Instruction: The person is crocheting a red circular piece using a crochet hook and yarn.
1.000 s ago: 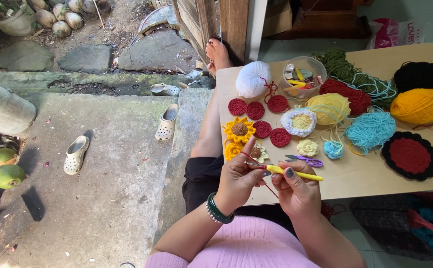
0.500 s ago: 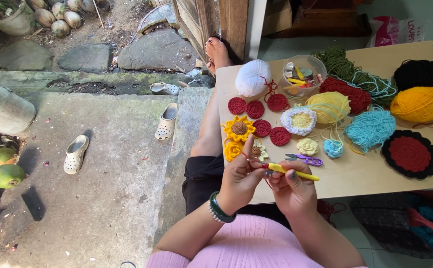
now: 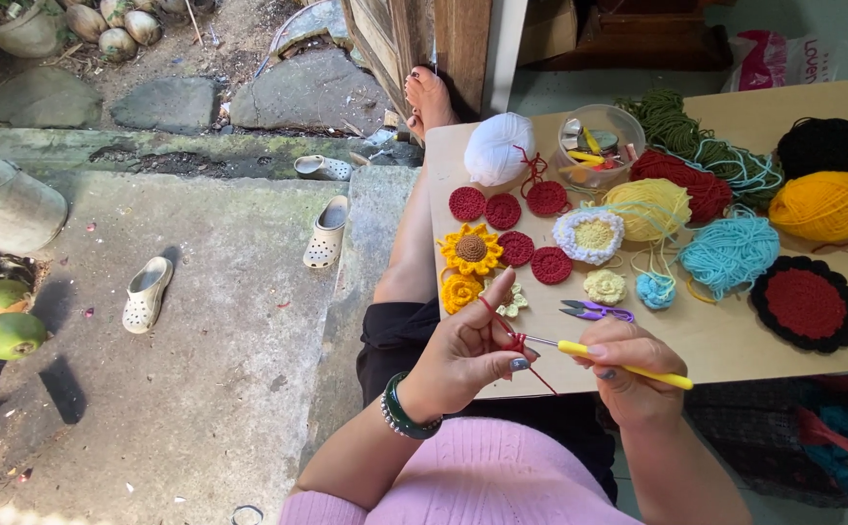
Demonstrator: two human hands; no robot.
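My left hand [image 3: 463,355] pinches a strand of red yarn [image 3: 511,338] over the near edge of a wooden board [image 3: 725,340] on my lap. My right hand [image 3: 628,374] grips a crochet hook with a yellow handle [image 3: 623,362], its metal tip at the red yarn between my left fingers. Just beyond my hands lie small crocheted pieces: red rounds [image 3: 501,211], a yellow sunflower [image 3: 470,249], a white and yellow flower [image 3: 591,234] and purple snips [image 3: 594,311].
Balls of white [image 3: 499,148], yellow [image 3: 827,206], light blue [image 3: 730,253], black [image 3: 832,146] and dark red [image 3: 686,180] yarn, a clear bowl [image 3: 599,146] of tools and a black-edged red mat [image 3: 808,303] crowd the board. Pale clogs [image 3: 147,292] lie on the concrete step at left.
Both hands have shifted slightly while working the hook in the red yarn; the hook's handle now points further right. Nothing on the board has moved.
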